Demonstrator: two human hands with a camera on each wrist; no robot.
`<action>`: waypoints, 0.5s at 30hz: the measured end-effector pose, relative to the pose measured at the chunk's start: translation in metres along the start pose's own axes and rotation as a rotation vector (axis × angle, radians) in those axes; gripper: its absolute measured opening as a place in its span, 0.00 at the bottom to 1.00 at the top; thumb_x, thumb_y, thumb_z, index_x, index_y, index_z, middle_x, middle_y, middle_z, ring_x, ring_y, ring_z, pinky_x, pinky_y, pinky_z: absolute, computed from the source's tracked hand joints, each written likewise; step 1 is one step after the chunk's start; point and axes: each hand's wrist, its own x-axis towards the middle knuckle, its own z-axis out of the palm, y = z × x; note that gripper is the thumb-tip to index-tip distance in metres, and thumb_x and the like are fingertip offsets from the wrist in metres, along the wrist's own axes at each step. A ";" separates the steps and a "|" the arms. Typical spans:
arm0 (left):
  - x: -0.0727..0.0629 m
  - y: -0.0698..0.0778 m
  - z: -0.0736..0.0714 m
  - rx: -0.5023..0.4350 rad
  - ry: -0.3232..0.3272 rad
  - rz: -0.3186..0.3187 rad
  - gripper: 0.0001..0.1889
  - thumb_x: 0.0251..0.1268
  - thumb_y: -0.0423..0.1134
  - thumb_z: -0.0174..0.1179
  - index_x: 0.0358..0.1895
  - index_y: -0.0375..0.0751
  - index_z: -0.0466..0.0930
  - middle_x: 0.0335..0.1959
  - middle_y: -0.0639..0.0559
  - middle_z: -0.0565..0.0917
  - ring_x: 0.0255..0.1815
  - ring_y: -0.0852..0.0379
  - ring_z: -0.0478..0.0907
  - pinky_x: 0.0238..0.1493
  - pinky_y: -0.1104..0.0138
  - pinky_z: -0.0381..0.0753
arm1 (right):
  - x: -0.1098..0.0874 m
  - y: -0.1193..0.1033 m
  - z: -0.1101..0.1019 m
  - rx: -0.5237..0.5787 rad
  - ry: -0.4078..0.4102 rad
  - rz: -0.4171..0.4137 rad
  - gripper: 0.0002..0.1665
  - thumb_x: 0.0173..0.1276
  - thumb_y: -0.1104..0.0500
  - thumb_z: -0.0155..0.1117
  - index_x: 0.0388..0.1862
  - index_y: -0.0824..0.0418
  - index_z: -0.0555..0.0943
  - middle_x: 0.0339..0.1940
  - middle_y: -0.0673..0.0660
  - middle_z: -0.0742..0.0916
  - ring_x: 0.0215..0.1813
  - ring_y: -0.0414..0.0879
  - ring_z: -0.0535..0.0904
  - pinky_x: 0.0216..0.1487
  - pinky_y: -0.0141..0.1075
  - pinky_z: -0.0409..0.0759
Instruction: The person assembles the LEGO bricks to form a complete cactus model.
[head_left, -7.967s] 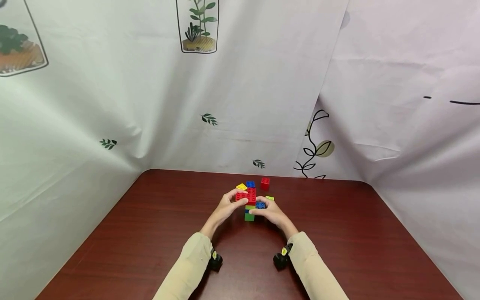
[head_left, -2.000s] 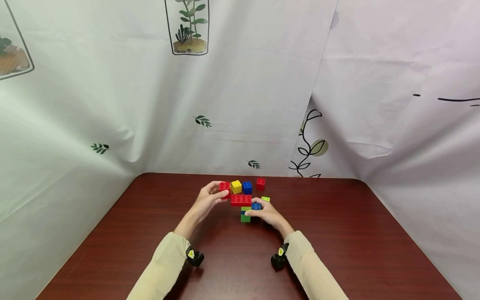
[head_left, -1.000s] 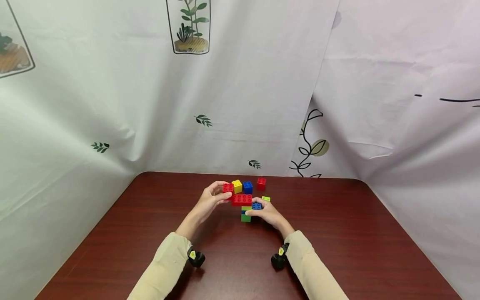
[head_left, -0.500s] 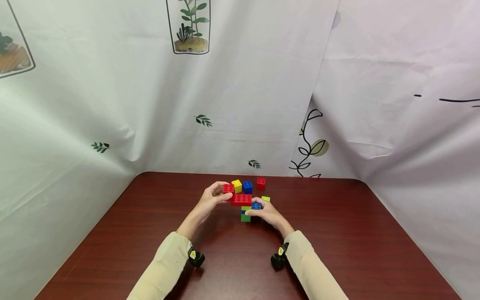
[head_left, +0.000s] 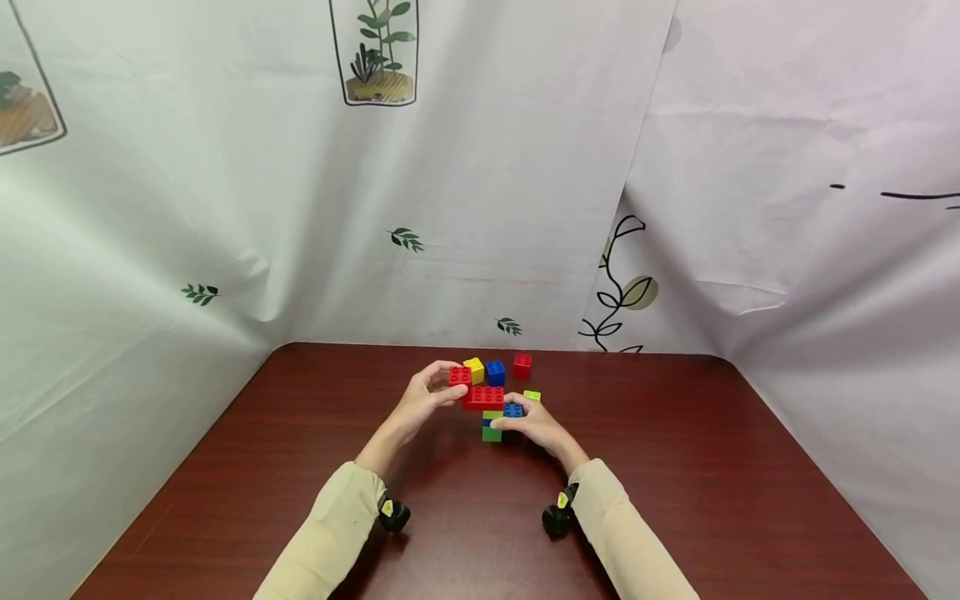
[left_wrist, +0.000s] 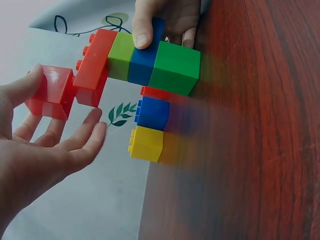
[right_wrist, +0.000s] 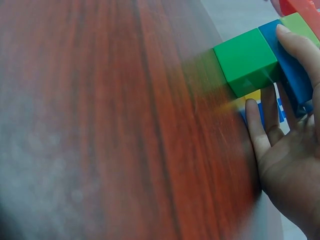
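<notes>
My left hand (head_left: 408,408) pinches a square red brick (left_wrist: 52,90) between thumb and fingers. It meets the studs at the left end of a long red brick (head_left: 483,398), which overhangs the tower to the left. Beneath the long brick the tower runs down through a lime brick (left_wrist: 121,57) and a blue brick (left_wrist: 144,65) to a green brick (right_wrist: 245,62) at the bottom. My right hand (head_left: 542,425) grips the tower at the blue brick, thumb on its front face. That blue brick juts out to the right, its studs showing between thumb and fingers.
Behind the tower on the brown table (head_left: 480,533) sit a yellow brick (head_left: 474,370), a second blue brick (head_left: 495,372) and another red brick (head_left: 522,365). A lime brick (head_left: 532,396) lies just beyond the right hand. A white patterned curtain (head_left: 480,167) hangs behind the table.
From above the tower eight seconds ago, the left hand has gone left. Over the last two seconds it has brought the square red brick slightly right, onto the long brick's end. Right hand stays put.
</notes>
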 end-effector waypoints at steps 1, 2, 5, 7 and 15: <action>0.000 0.000 0.000 0.001 -0.004 -0.003 0.22 0.66 0.38 0.62 0.61 0.39 0.70 0.59 0.36 0.77 0.51 0.53 0.79 0.59 0.46 0.78 | 0.000 0.000 0.000 -0.002 0.002 0.000 0.24 0.63 0.50 0.69 0.55 0.57 0.76 0.47 0.55 0.86 0.44 0.44 0.80 0.54 0.39 0.79; 0.000 0.001 0.000 0.001 -0.008 -0.007 0.22 0.66 0.38 0.62 0.61 0.39 0.70 0.59 0.36 0.77 0.51 0.53 0.79 0.58 0.45 0.79 | 0.000 -0.001 0.000 -0.003 0.004 0.001 0.24 0.63 0.50 0.69 0.55 0.57 0.76 0.47 0.55 0.86 0.44 0.44 0.80 0.54 0.39 0.79; -0.001 0.003 -0.001 0.014 -0.030 -0.019 0.22 0.66 0.39 0.62 0.61 0.40 0.70 0.59 0.36 0.76 0.49 0.52 0.81 0.54 0.45 0.81 | -0.001 -0.001 0.000 -0.004 0.007 0.006 0.24 0.63 0.50 0.69 0.56 0.56 0.76 0.46 0.54 0.86 0.44 0.44 0.80 0.53 0.39 0.78; -0.001 0.005 -0.002 0.021 -0.042 -0.027 0.23 0.66 0.39 0.62 0.62 0.41 0.70 0.59 0.35 0.76 0.47 0.51 0.83 0.52 0.45 0.81 | -0.001 -0.001 0.001 -0.003 0.003 0.005 0.24 0.64 0.50 0.69 0.56 0.56 0.76 0.46 0.54 0.86 0.43 0.44 0.80 0.53 0.39 0.79; -0.001 0.007 0.001 0.000 -0.049 -0.011 0.23 0.66 0.37 0.61 0.62 0.37 0.70 0.59 0.33 0.76 0.43 0.53 0.83 0.47 0.54 0.86 | 0.001 0.001 0.000 0.015 -0.006 -0.001 0.24 0.64 0.50 0.69 0.56 0.57 0.76 0.47 0.54 0.86 0.44 0.43 0.80 0.53 0.38 0.79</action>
